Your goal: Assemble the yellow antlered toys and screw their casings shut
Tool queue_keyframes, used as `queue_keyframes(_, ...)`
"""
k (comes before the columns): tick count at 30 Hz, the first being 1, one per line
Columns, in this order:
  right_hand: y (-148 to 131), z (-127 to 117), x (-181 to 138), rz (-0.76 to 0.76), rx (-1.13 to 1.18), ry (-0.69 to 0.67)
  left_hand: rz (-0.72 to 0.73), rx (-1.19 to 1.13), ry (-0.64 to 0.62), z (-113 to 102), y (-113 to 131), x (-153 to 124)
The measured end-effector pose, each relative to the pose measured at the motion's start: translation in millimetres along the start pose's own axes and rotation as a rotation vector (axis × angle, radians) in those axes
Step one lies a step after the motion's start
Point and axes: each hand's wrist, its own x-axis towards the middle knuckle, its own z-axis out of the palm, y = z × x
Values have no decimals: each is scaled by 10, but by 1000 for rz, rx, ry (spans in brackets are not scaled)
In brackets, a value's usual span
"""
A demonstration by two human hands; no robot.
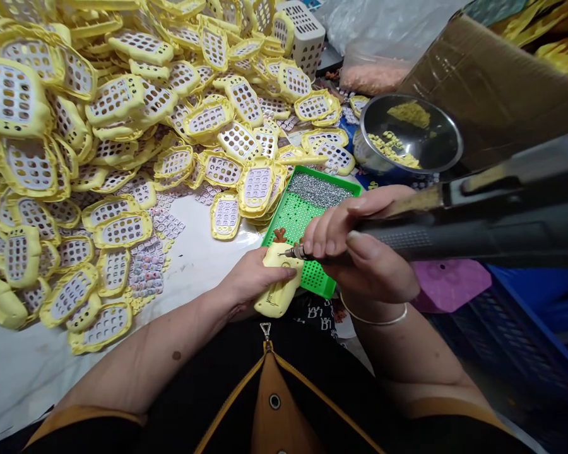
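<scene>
**Yellow toy shell (277, 296), braced**

Our left hand (250, 277) clamps it, seemingly to steady it under the bit (292, 252) of the electric screwdriver (407, 243) our right hand (378, 271) grips. Just beyond our hands, a green tray (293, 217) puts apparent screws (319, 189) within reach.

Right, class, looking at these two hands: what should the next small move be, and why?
Probably press the screwdriver lightly and run it: the right hand holds it with its bit seemingly against the yellow casing, near the brown antlers, while the left hand grips that casing.
</scene>
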Motion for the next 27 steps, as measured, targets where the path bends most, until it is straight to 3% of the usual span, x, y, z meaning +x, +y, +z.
queue_keyframes(4, -4, -10, -24, 0, 6, -21, -1, -7, -9, 7, 2, -10)
queue_keyframes(14, 87, -33, -25, 27, -51, -229, 14, -10, -8, 16, 22, 18)
queue_keyframes(20, 75, -12, -74, 1, 4, -212, 3, 39, -5, 15, 31, 15)
queue_keyframes(27, -183, -69, -43, -82, -32, -142, -46, -30, -11, 8, 83, -15)
